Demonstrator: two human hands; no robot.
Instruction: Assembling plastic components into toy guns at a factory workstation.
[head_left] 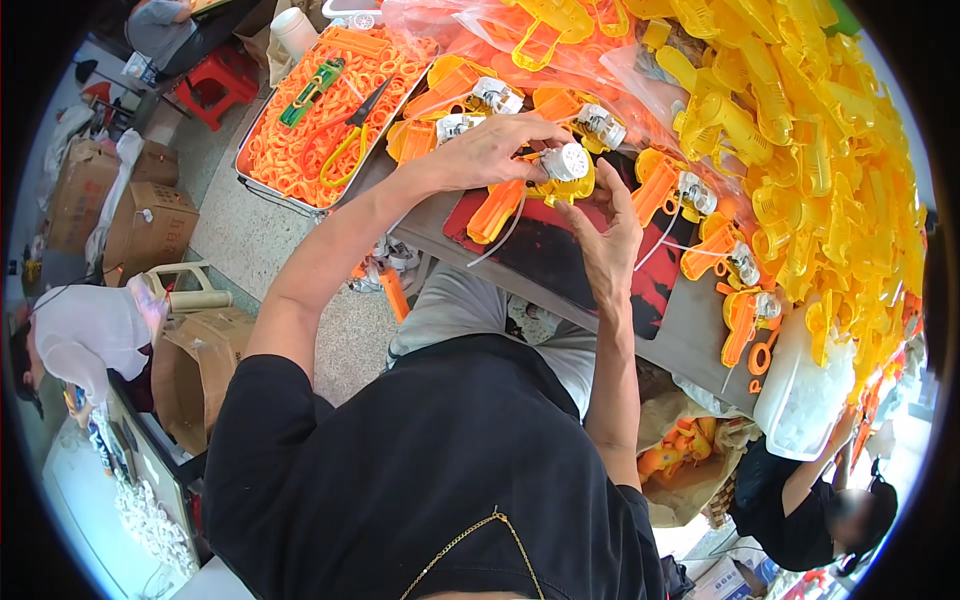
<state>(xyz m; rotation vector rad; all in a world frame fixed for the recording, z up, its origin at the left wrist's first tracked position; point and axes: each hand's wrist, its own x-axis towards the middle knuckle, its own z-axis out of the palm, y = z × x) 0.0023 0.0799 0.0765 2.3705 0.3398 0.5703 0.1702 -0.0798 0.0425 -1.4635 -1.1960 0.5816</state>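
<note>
In front of me is a toy gun with an orange grip (492, 214) and a yellow shell (572, 190), over the red and black mat. A round white unit (566, 161) with a ridged face sits in the shell. My left hand (490, 152) is closed, its fingertips pinching the unit's left side. From the right, my right hand (608, 235) curls its thumb and fingers around the yellow shell. A thin white tube (505, 235) hangs beside the grip. Similar half-assembled toy guns (655, 187) with white and silver units lie around my hands.
A tray of orange rings (265, 150) at the left holds scissors (345, 140) and a green tool (312, 92). Yellow shells (770, 130) are heaped at the right, above a white tub (800, 400). An open carton (195, 365) stands left; co-workers sit around.
</note>
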